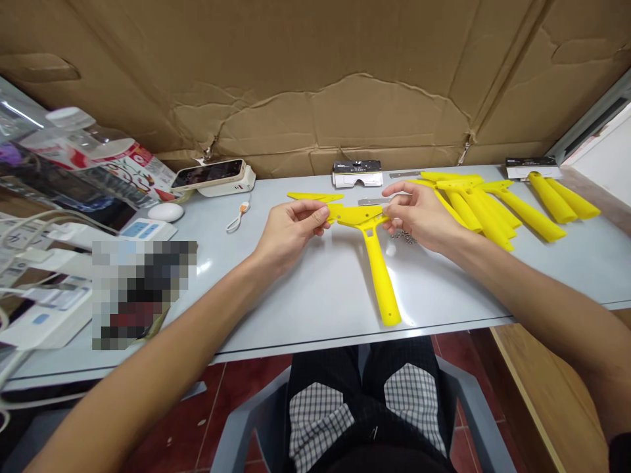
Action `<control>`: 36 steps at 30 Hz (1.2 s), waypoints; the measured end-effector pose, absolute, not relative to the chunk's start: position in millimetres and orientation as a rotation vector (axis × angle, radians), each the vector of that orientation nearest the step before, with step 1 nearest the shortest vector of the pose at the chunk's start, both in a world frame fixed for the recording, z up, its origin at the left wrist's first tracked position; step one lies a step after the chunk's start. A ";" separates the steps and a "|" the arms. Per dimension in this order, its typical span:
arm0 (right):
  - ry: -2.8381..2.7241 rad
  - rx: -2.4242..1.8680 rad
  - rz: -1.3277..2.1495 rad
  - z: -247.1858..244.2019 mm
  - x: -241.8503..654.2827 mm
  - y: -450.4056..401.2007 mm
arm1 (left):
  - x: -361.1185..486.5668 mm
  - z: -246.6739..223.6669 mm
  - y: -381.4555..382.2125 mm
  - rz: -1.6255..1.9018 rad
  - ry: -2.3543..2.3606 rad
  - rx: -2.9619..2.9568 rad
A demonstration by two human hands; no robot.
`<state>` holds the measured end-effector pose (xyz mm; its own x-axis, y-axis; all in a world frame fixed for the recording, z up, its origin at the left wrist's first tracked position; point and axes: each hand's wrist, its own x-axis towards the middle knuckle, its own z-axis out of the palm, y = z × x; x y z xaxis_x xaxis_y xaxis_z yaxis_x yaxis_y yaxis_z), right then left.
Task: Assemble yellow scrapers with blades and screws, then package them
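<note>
as left hand [296, 230], right hand [419, 213] hold yellow scraper [380, 276], metal strip [373, 202] behind

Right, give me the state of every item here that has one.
Left hand, pinching yellow plastic
Right hand, gripping tool's head
Yellow tool, held
Other tools, piled
Blade, loose
Metal bits, scattered
Phone, screen up
Bottle, capped
Power strip, plugs inserted
Cable, looped

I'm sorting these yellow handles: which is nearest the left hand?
The yellow handle between the left hand and right hand; the others lie farther right.
</note>
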<state>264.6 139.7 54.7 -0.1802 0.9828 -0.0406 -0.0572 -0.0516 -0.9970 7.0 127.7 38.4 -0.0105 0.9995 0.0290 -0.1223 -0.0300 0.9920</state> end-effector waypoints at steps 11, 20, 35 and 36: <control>-1.277 -1.073 1.420 55.4 264.7 139.0 | 8.1 35.0 128.5 1.206 1.049 1.049; -1.289 -1.076 1.427 57.3 263.2 135.1 | 14.6 33.7 123.2 1.139 0.974 1.044; -1.277 -1.028 1.522 55.8 263.0 136.4 | 19.2 40.1 117.1 1.277 1.102 1.114; -1.276 -1.022 1.525 56.5 263.0 136.5 | 18.5 39.7 117.4 1.282 1.103 1.115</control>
